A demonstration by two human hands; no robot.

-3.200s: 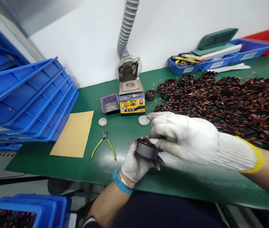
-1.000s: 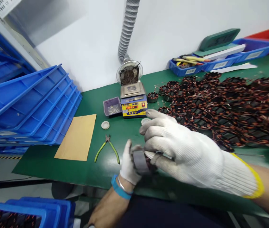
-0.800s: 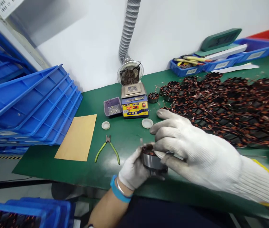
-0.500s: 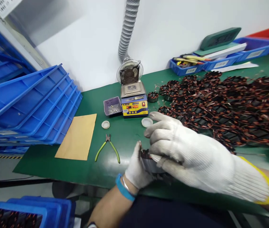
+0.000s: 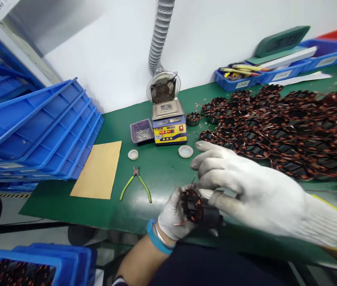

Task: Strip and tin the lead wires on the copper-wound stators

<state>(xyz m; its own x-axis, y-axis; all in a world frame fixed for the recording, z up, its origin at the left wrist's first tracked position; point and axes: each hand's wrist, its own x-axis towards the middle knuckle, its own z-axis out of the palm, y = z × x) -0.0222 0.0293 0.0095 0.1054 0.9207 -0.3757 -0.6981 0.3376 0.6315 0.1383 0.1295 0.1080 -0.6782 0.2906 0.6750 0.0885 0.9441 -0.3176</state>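
Observation:
My left hand [image 5: 172, 216], in a white glove, is closed around a motor stator [image 5: 192, 205]. The stator is a dark ring wound with copper wire, tilted so that its open face shows, and thin wire ends stick out of it. My right hand [image 5: 245, 186], also gloved, hovers just right of the stator. Its thumb and index finger come together near the rim while the other fingers are loosely curled. Anything between those fingertips is too small to make out. Green-handled cutters [image 5: 135, 184] lie on the green bench mat [image 5: 97, 214], left of my hands.
Many wound stators [image 5: 287, 131] crowd the bench at right. A solder pot [image 5: 170, 129] with a digital display stands at the back beside a small purple tray [image 5: 141, 131]. Two round lids [image 5: 185, 151], brown cardboard [image 5: 98, 171] and stacked blue crates [image 5: 46, 131] are also around.
The stator has turned in my left hand, and its wound open face now shows. My right hand has shifted slightly right, and the view has moved a little.

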